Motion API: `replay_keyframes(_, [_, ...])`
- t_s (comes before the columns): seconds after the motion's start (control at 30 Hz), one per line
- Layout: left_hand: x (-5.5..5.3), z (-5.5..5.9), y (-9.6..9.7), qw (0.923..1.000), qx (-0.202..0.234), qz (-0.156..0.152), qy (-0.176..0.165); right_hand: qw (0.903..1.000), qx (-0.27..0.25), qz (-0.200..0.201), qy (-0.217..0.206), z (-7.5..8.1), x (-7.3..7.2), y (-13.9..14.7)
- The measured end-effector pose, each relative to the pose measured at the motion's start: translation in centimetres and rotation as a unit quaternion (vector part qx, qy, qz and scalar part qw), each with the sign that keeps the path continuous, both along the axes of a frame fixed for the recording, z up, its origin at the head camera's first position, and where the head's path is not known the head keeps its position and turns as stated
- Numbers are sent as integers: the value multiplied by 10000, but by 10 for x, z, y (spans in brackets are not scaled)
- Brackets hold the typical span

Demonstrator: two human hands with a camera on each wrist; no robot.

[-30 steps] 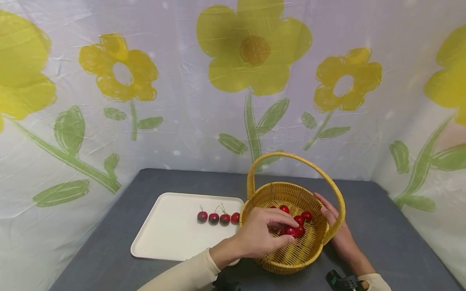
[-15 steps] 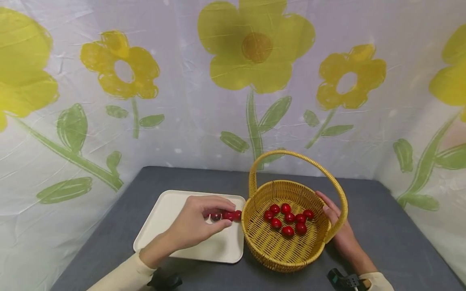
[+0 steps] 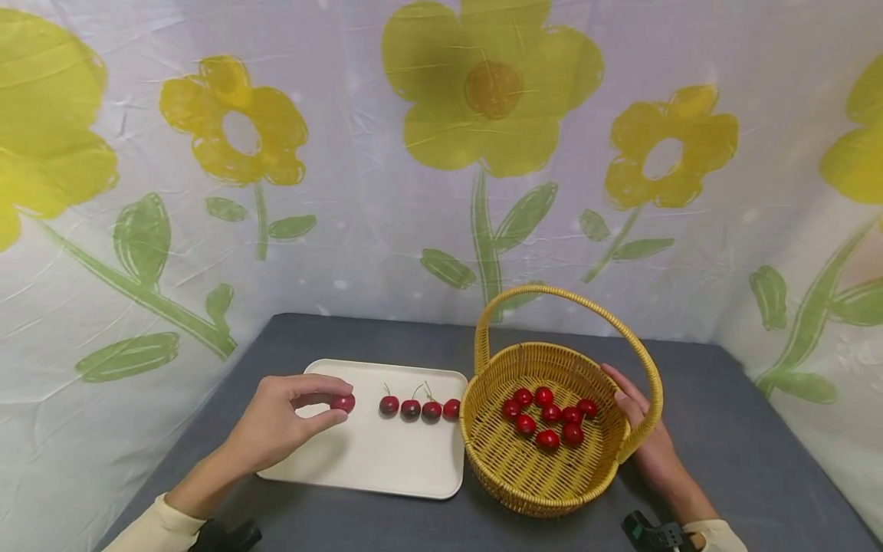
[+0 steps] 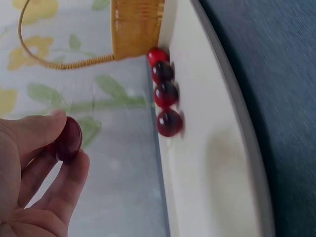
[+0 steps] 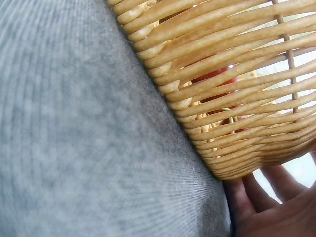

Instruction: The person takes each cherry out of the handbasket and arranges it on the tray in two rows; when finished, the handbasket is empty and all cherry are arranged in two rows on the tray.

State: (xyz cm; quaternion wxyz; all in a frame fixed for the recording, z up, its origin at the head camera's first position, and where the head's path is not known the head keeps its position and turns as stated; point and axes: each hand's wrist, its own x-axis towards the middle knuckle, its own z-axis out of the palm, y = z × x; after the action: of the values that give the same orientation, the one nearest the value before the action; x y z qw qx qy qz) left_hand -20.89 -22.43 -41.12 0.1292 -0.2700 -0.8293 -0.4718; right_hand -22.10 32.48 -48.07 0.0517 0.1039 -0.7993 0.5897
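My left hand [image 3: 272,422] pinches a dark red cherry [image 3: 343,402] between thumb and fingertips, above the left part of the white tray [image 3: 386,456]. The left wrist view shows this held cherry [image 4: 72,139] up close. Several stemmed cherries [image 3: 410,409] stand in a row on the tray's right side. A yellow wicker basket [image 3: 507,483] with a tall hoop handle stands right of the tray, holding several red cherries [image 3: 549,414]. My right hand [image 3: 651,448] rests against the basket's right outer side, its fingers [image 5: 279,182] extended along the weave and partly hidden by it.
Tray and basket sit side by side on a dark grey tabletop [image 3: 717,429], the basket close to the tray's right edge. A pale curtain [image 3: 345,253] printed with yellow flowers hangs behind and at both sides.
My left hand has moved left from inside the basket, past the row on the tray, and now holds a cherry at the tray's left. The right hand stays at the basket.
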Motion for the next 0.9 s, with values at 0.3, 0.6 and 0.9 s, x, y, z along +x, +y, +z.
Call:
replay_keyframes(0.3, [-14,-12,-8,9964,246,45,-809,10000,10,-37,-10,2,2,0])
replay_keyframes(0.6, [-37,-32,8,9931,67,5,-1167,9999,69,-115,-40,2,1,-2])
replay_keyframes(0.9, [-56,-41,16,9938,-725,131,-829,10000,31,-73,10,-1,1,-1])
